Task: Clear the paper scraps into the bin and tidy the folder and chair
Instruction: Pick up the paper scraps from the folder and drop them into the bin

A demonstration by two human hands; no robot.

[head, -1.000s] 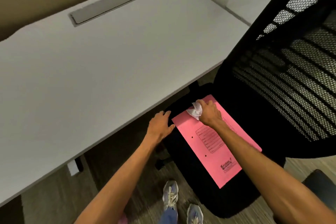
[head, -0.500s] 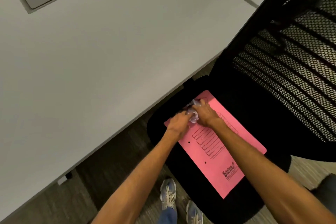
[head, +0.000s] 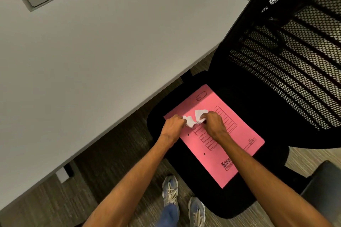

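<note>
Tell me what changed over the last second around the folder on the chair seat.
The left hand moved right from the seat edge onto the pink folder and gripped white paper scraps beside the right hand, which still holds its scrap. The folder stayed flat on the chair.

The bench (head: 110,51) edge overhangs the chair seat (head: 239,97) on the left. The mesh backrest (head: 287,51) walls the right; the near side lies open.
</note>
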